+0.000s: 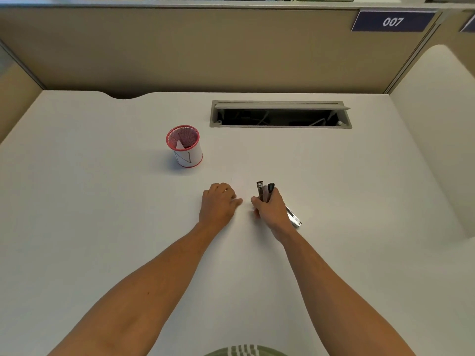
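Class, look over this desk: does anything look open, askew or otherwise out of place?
Two things. The stapler gripped by the right hand is swung open, its metal base jutting out beside the wrist. The cable hatch at the back stands with its lid raised, wires showing.

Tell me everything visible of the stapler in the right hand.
The stapler looks like silvery metal with a black top piece. The right hand grips it round the middle, hiding that part. Its front end sticks out past the hand, pointing away from the person, black piece and metal parts seemingly slightly apart. The shiny rear end juts out behind the hand, low over the white desk; whether it touches is unclear.
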Tool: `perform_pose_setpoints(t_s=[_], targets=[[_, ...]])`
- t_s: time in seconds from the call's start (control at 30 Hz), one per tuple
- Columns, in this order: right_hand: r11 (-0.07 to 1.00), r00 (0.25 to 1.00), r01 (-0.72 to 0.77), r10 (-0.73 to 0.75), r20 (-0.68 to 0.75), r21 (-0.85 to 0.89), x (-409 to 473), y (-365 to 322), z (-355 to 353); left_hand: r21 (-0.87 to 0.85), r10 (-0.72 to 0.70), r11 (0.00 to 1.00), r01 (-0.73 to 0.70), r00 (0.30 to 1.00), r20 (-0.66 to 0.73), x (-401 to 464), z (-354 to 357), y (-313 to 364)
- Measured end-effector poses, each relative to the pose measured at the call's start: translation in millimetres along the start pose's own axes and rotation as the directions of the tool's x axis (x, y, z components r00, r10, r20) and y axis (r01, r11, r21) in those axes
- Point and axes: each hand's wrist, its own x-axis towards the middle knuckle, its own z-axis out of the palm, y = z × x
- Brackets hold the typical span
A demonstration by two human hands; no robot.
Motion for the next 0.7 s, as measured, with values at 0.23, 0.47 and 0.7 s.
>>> perform_pose_setpoints(t_s=[0.23, 0.47, 0.7], targets=[[0.998, 1.0, 0.012, -0.011, 0.009, -0.069, 2, 0, 5, -0.23, -0.222, 0.943, 0.239, 0.97, 0.097, 18, -6, 4], [0.923, 0.994, 0.11, -0.11, 0.02, -0.368, 7, 6, 16, -0.014, -0.072, 0.996, 0.088, 0.883, 0.465, 54, -18, -5], [0.846, 0.997, 0.05, -0.078, -0.03, -0.531, 14, 9, 27, -0.085, -0.054, 0.992, 0.094, 0.92, 0.388, 51, -16, -10]])
